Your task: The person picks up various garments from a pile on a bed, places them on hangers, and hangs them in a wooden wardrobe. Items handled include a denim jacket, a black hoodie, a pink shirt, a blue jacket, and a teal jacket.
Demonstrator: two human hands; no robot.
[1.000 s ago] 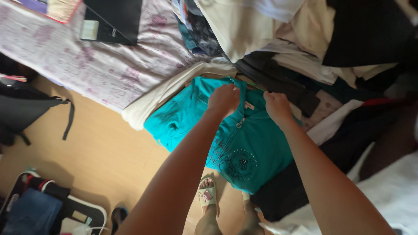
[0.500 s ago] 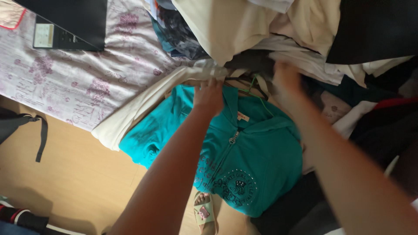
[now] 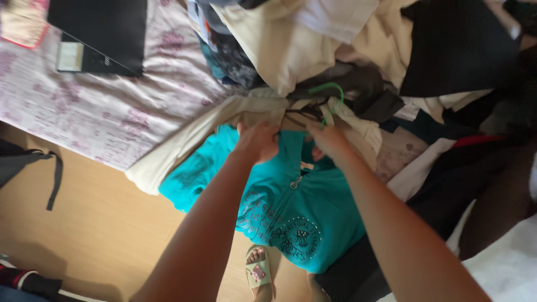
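Teal hoodie (image 3: 313,207) gripped at its collar by left hand (image 3: 258,141) and right hand (image 3: 327,140), small pale label (image 3: 306,165) just below; green hanger (image 3: 330,89) above.

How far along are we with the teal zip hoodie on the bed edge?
Done so far: the teal hoodie lies front up, zip closed, spread over the bed edge. In hand: the left hand and right hand both grip at its collar, just below a green hanger. Left: the hanger is not visibly inside the hoodie, and the clothes pile behind remains unsorted.
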